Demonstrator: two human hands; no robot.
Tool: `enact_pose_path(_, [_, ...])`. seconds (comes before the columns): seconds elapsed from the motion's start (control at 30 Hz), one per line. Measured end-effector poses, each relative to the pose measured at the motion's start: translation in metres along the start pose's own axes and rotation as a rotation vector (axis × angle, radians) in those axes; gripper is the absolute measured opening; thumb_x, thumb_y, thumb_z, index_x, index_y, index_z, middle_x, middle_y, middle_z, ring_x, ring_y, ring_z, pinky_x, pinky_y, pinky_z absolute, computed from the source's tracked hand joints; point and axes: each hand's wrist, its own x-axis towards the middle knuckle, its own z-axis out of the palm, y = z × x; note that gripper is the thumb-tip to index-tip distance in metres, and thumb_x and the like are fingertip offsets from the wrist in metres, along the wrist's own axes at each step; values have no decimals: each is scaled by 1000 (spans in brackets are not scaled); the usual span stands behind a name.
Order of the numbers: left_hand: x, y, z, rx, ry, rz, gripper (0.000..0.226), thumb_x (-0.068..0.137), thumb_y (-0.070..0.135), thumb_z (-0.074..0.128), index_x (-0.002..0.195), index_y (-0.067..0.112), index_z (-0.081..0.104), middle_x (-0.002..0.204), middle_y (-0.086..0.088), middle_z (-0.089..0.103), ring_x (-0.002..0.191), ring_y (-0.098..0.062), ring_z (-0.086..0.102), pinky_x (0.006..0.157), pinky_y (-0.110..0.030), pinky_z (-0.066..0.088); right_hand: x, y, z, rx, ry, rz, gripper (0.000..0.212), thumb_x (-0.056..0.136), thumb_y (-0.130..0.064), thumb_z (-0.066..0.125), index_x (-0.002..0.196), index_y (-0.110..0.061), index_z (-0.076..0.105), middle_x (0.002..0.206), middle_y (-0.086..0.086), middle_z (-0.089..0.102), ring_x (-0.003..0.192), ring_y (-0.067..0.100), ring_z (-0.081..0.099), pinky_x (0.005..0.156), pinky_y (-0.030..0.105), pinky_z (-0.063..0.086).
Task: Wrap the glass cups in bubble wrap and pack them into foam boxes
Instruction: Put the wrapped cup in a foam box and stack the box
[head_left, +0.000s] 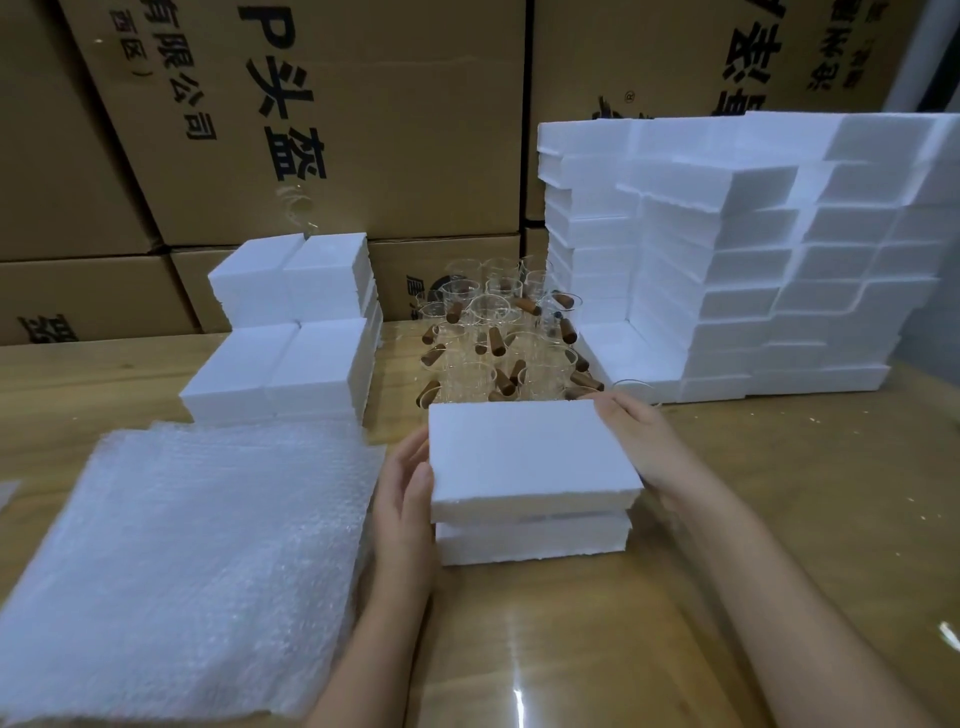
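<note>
**Surroundings.** Brown corrugated cardboard cartons (322, 119) form a wall well beyond both hands. Their black print is turned sideways. "有限公司" and "P头盔" can be read, and the rest is cut off or too blurred.

The glossy light wooden counter (727, 545) carries everything else.

A tall stepped stack of white foam boxes (753, 270) stands beyond the right hand. The boxes have a grainy surface and rough-cut edges.

A pile of clear bubble wrap sheets (197, 545), pebbled and roughly square, lies flat just beside the left hand on its outer side.

Lower stacks of white foam blocks (291, 338) stand beyond the left hand, behind the bubble wrap.

**Task items.** The clear glass cups with brown wooden handles (498, 338) are clustered straight beyond the hands, between the two foam stacks. None is wrapped. One cup (636, 389) stands apart, just beyond the right hand's fingertips.

**Between the hands.** A white rectangular upper foam half (530, 457) sits over a matching lower foam half (530, 540). A narrow gap shows along the near side, and the contents are hidden.

**Hands.** The left hand (405, 488) grips the upper half's left edge, with the fingers curved to the side wall. The right hand (639, 441) grips the far right corner, fingers over the top face. Its thumb is hidden.
</note>
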Motion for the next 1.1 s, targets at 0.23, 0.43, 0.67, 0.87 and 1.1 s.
enact_pose_path(0.23, [-1,-1,-1,-4,1,-17,60,73,46,50,121,11,60,116,9,66,109,-4,60,79,-9,45,2,4,-8,11,-86,-10,19,95,-35,55,98,-23,69,96,-2,70,88,13,64,76,28,46])
enact_pose_path(0.43, [-2,-1,-2,15,-19,-37,47,73,31,48,116,16,63,112,6,68,104,-1,60,76,-7,44,0,6,-9,4,-126,24,20,95,-37,56,100,-22,68,94,-4,71,80,6,67,62,18,48])
enact_pose_path(0.67, [-2,0,0,35,-17,-93,36,77,22,44,106,30,63,104,26,66,97,11,58,73,-1,40,5,9,-4,-248,-34,-65,20,96,-38,48,89,-31,65,87,-13,66,79,3,60,65,25,42])
enact_pose_path(0.87, [-2,1,0,9,-22,-121,36,76,23,46,106,26,65,104,23,68,98,7,60,72,-3,42,12,17,0,-429,94,-60,13,92,-42,52,84,-37,61,86,-17,65,83,5,59,71,35,50])
enact_pose_path(1.1, [-1,0,-3,-15,-33,-220,38,75,24,49,108,32,66,109,15,69,102,0,63,76,-15,47,12,17,2,-356,107,-21,13,90,-43,55,84,-35,63,89,-14,66,88,13,62,86,49,51])
